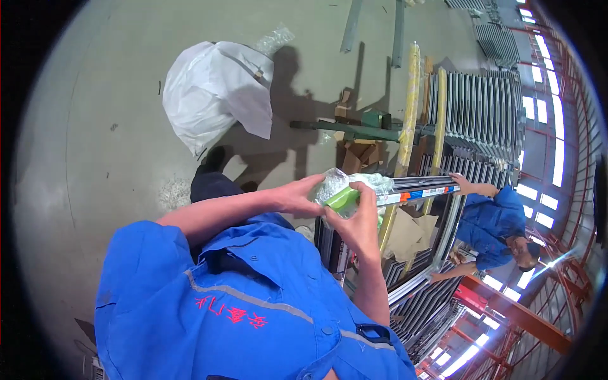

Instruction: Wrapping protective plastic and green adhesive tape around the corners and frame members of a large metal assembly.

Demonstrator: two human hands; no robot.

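Note:
A metal frame (437, 190) with pale and dark profiles and coloured stickers stands in front of me. Clear bubble wrap (333, 182) covers its near corner. My left hand (303, 196) is closed on this wrap from the left side, thumb and fingers pressed against it. From below, my right hand (356, 218) grips a bright green, smooth, curved piece (342, 200) that looks like a roll of tape, lying against the wrap. The fingers partly hide it, so its exact kind is unclear.
Across the frame a co-worker in blue (491, 221) holds its far side. Racks of metal profiles (481, 101) stand behind yellow-wrapped posts (410, 107). A white sack (215, 88) sits on the floor ahead left. Cardboard pieces (361, 155) lie beside a green beam (345, 130).

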